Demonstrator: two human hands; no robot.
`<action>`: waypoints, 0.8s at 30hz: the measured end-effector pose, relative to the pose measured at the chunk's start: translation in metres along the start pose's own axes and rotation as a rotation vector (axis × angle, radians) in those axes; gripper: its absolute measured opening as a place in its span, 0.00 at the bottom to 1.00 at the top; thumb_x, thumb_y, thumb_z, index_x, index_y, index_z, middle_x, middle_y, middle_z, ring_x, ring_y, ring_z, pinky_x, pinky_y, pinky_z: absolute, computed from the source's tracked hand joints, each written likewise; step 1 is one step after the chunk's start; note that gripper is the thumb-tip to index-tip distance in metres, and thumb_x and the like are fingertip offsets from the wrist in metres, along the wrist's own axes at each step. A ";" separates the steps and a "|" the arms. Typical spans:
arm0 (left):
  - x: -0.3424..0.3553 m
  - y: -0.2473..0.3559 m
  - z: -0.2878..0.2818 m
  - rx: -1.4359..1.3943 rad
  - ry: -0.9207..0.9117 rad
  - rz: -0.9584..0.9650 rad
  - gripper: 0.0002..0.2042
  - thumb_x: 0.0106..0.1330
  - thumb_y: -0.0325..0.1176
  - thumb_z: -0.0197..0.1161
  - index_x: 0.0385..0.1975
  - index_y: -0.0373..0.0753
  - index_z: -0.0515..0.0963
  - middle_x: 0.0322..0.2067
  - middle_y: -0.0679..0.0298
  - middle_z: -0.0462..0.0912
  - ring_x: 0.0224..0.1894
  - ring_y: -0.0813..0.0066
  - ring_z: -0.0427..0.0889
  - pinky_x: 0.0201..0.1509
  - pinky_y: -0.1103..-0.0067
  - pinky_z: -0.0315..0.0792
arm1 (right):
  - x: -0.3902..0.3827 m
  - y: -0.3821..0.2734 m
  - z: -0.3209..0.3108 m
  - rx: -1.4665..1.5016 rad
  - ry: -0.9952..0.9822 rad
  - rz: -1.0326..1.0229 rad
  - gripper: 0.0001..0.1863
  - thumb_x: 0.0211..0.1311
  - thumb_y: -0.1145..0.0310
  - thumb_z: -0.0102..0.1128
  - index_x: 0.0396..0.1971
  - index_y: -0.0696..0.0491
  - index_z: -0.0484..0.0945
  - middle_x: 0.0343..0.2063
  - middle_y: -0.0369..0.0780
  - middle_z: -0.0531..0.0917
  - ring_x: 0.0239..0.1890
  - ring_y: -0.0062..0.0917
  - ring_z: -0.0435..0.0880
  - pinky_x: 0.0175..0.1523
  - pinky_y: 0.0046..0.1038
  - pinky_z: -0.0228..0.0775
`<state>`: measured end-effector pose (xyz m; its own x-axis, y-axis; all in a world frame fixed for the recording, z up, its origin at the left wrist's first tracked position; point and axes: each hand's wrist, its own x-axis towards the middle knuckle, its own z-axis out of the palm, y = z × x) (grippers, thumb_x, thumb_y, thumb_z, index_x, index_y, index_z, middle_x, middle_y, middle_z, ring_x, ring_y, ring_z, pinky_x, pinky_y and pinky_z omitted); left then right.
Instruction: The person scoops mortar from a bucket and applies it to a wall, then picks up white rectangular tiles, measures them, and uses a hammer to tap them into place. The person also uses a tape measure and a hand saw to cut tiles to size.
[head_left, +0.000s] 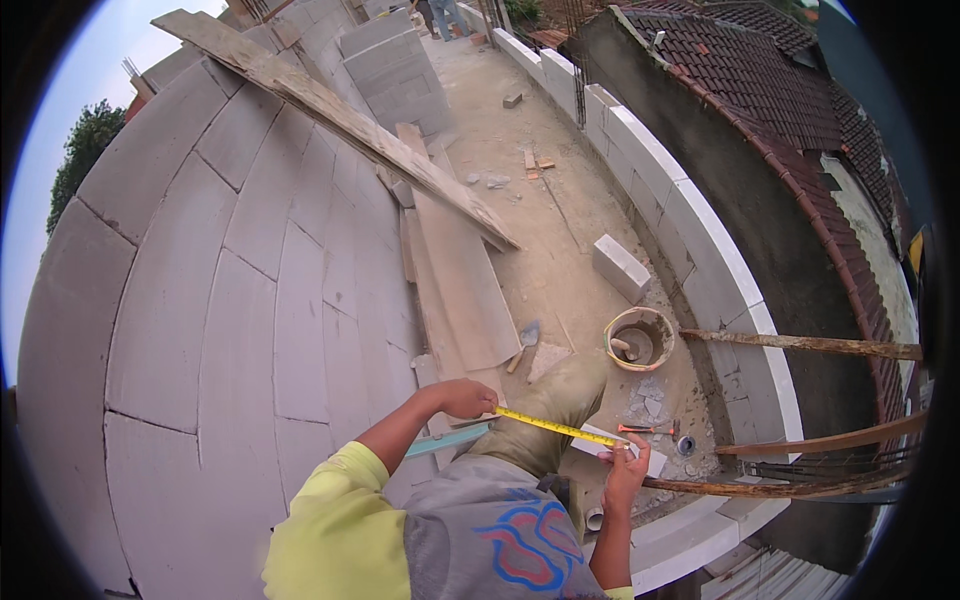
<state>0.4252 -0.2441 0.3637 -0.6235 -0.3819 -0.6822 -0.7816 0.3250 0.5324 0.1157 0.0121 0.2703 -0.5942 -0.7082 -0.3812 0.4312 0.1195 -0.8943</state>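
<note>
A yellow tape measure point(555, 426) is stretched across in front of my body, above my bent leg. My left hand point(466, 398) is closed around its left end. At its right end, the thumb and fingers of my right hand point(624, 474) pinch the blade. I cannot make out the tape's case. Below the right part of the tape lies a white block point(652, 462), partly hidden by my right hand. A teal straight bar point(445, 441) lies under my left forearm.
A bucket point(611, 350) of mortar, a trowel point(528, 336), a hammer point(648, 430) and a loose block point(621, 268) lie ahead. A block wall point(240, 320) rises left; a low wall point(715, 235) curves right. A plank point(340, 122) leans left. Poles point(810, 345) jut in right.
</note>
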 end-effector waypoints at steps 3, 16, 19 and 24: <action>-0.013 -0.009 -0.025 -0.019 0.060 -0.032 0.15 0.79 0.45 0.59 0.53 0.45 0.87 0.34 0.64 0.88 0.39 0.70 0.86 0.48 0.70 0.78 | 0.012 -0.009 0.046 -0.017 -0.212 -0.028 0.22 0.83 0.71 0.62 0.68 0.54 0.65 0.43 0.48 0.91 0.35 0.27 0.91 0.46 0.30 0.85; 0.198 -0.169 -0.151 -0.653 -0.043 -0.144 0.10 0.80 0.41 0.63 0.48 0.49 0.89 0.31 0.79 0.75 0.35 0.85 0.71 0.38 0.79 0.68 | 0.241 -0.052 0.152 -0.440 -0.262 0.061 0.24 0.81 0.70 0.65 0.70 0.58 0.71 0.50 0.48 0.90 0.42 0.27 0.92 0.50 0.29 0.85; 0.299 -0.206 -0.227 -0.755 -0.032 -0.156 0.11 0.79 0.45 0.64 0.51 0.51 0.88 0.32 0.79 0.74 0.36 0.84 0.71 0.34 0.77 0.69 | 0.359 -0.076 0.216 -0.396 -0.271 0.147 0.24 0.79 0.69 0.68 0.68 0.58 0.73 0.48 0.48 0.90 0.43 0.27 0.92 0.48 0.28 0.85; 0.418 -0.251 -0.358 -0.908 0.041 -0.306 0.12 0.77 0.46 0.62 0.47 0.47 0.86 0.31 0.73 0.73 0.28 0.78 0.70 0.26 0.71 0.68 | 0.562 -0.037 0.205 -0.721 -0.068 0.148 0.23 0.75 0.70 0.68 0.65 0.59 0.75 0.43 0.47 0.89 0.43 0.33 0.92 0.47 0.32 0.85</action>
<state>0.3539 -0.7947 0.1244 -0.3766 -0.3747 -0.8472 -0.6162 -0.5816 0.5311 -0.0952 -0.5327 0.1373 -0.5110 -0.6880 -0.5154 -0.0633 0.6280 -0.7756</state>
